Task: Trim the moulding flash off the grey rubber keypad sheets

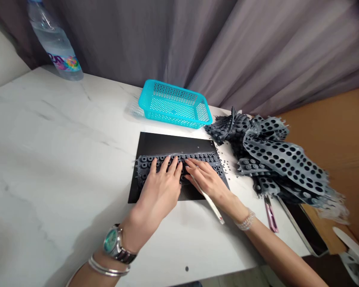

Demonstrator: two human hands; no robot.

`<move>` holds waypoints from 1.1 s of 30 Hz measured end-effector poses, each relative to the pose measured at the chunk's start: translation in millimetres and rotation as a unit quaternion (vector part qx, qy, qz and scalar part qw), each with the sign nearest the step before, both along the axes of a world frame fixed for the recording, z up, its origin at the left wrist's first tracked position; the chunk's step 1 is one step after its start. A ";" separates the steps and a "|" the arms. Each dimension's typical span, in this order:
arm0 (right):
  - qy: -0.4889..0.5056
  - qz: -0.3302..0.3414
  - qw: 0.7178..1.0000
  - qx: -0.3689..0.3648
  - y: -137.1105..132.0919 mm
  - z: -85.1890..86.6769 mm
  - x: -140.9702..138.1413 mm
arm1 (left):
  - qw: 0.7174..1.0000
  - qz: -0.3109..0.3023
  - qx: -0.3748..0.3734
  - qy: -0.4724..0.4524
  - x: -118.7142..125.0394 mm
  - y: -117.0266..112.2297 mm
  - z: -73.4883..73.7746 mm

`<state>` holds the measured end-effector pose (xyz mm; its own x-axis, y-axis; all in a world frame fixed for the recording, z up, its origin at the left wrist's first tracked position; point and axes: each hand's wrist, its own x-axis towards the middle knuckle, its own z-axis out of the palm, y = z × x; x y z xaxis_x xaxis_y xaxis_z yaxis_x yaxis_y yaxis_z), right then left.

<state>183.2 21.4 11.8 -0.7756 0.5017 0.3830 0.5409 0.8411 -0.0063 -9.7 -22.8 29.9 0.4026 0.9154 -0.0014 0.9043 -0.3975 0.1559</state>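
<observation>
Beyond the black mat (pixel 161 143) stand a basket (pixel 176 118) and cropped bottle (pixel 55 44) of liquid; on the mat, spread left hand (pixel 161 187) touches studded sheet (pixel 209 158), right hand (pixel 208 179) grips stick (pixel 211 205), tip seemingly hidden

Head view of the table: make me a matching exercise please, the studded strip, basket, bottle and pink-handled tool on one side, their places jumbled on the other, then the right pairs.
Things
1. Studded strip
2. Basket
3. Bottle
4. Pink-handled tool

Places
A. Back left of the table
B. Nearer the person than the dark heap
C. Under the left hand and right hand
D. Just beyond the black mat

Pairs: 1-C, 2-D, 3-A, 4-B
</observation>
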 end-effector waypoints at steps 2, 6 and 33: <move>0.003 -0.002 1.000 0.007 -0.3 2.8 -0.3 | 1.000 -0.001 0.000 0.001 -0.1 0.3 -0.9; -0.006 -0.001 1.000 0.012 1.1 4.2 -1.2 | 1.000 -0.001 0.003 0.005 -0.2 0.2 -1.3; 0.061 -0.071 0.995 -0.029 12.5 -5.7 11.1 | 0.999 -0.008 0.027 0.017 2.8 2.0 -1.8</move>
